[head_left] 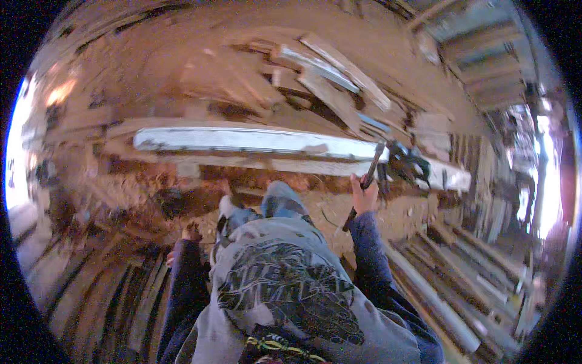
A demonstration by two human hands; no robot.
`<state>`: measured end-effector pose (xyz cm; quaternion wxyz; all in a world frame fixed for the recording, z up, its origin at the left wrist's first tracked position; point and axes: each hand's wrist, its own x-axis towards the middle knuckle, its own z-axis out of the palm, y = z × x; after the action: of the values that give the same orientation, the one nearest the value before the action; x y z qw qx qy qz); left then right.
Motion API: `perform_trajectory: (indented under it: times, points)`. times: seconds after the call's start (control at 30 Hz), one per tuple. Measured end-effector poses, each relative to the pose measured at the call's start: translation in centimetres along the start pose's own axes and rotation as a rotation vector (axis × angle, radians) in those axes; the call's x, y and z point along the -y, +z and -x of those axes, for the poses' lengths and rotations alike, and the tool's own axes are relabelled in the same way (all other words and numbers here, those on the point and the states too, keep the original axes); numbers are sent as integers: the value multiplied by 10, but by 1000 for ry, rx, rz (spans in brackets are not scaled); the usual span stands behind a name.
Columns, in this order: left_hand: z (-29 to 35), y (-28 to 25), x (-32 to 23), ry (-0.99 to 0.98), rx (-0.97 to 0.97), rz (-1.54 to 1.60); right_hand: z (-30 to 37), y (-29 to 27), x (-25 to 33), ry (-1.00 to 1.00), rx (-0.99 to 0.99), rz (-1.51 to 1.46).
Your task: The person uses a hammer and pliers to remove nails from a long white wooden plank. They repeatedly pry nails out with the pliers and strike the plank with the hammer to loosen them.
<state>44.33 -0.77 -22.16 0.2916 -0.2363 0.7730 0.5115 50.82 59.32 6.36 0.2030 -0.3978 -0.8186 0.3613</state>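
Note:
My right hand is closed around a dark, slim tool handle. The handle slants up across the near edge of a long white-faced beam; its far end is blurred, so the kind of tool is unclear. Just right of that end, a black object rests on the beam, its shape smeared. Low at my left side hangs my left hand, close to my leg and apart from the beam. Its fingers are too dark and blurred to read.
Loose boards lie in a jumbled pile beyond the beam, on brown ground. Long timber strips are stacked at the near right, with more slats at the near left. Wooden framing stands at the far right.

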Motion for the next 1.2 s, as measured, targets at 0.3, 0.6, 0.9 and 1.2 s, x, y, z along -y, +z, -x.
perform_trajectory:
  times: [0.3,0.6,0.9,1.2]
  points:
    - [85,53,25,-176,-150,165,-54,-54,-194,204,-82,225]
    - [135,97,63,255,-494,85,-86,-55,-266,122,182,668]
    - [190,139,38,-214,-390,806,-99,-80,-258,-63,98,248]
    - [262,301,-95,-30,-2,1095,-63,-107,-172,-275,95,-121]
